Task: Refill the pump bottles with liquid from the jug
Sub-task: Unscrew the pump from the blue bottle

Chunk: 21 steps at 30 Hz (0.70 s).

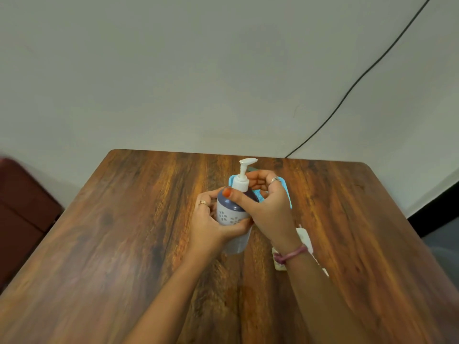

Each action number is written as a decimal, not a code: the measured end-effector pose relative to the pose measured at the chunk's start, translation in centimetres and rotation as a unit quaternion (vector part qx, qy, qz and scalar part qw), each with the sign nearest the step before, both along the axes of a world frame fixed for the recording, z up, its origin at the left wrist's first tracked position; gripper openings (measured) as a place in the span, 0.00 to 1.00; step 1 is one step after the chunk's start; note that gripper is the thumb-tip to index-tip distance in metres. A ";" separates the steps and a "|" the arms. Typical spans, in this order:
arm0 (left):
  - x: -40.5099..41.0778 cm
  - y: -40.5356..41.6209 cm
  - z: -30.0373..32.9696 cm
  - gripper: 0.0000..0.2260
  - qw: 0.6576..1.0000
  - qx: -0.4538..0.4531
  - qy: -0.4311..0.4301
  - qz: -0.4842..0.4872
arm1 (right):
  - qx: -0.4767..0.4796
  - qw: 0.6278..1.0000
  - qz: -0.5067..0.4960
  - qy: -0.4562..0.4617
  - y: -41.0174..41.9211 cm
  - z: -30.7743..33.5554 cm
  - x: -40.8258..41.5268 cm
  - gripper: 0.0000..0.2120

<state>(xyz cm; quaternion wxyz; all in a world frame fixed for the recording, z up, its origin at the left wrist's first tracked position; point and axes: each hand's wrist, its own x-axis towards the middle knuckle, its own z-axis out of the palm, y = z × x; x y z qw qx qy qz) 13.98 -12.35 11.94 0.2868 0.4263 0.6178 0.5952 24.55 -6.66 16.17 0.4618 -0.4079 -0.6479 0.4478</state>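
Wood-grain desk (124,244) fills the near half of the view, with a pale wall (198,70) behind its far edge. Near the middle of the desk, toward the far side, a pump bottle (229,214) is held slightly tilted; its body is blue-grey with a pale flower pattern, and its white pump head (244,175) points to the right. The left hand (211,224) wraps around the bottle's body from the left, fingers curled behind it. The right hand (265,202) curls around the pump collar at the top, thumb pressed on the near shoulder of the bottle. Behind the bottle and hands lies a light blue object (288,194), mostly hidden. A white item (304,238) lies on the desk beneath the right wrist, which wears a pink band (293,254). A black cable (360,80) runs down the wall at the right. A dark red piece of furniture (22,214) stands at the left.
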 end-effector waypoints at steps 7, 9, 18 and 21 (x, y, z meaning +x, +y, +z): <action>0.1 -0.5 0.0 0.31 1.000 0.018 -0.007 0.007 | -0.069 0.992 0.097 0.036 0.7 -0.3 1.0 0.10; 0.1 -0.6 0.0 0.31 1.000 0.015 0.003 0.010 | -0.097 0.986 0.125 0.057 0.6 -0.2 1.5 0.13; 0.5 -0.8 0.3 0.32 1.000 0.015 0.009 0.014 | -0.081 0.990 0.069 0.090 -0.1 0.3 1.7 0.10; 0.5 -0.9 0.2 0.32 1.000 0.016 0.016 0.009 | -0.097 0.984 0.098 0.112 -0.1 0.8 1.9 0.13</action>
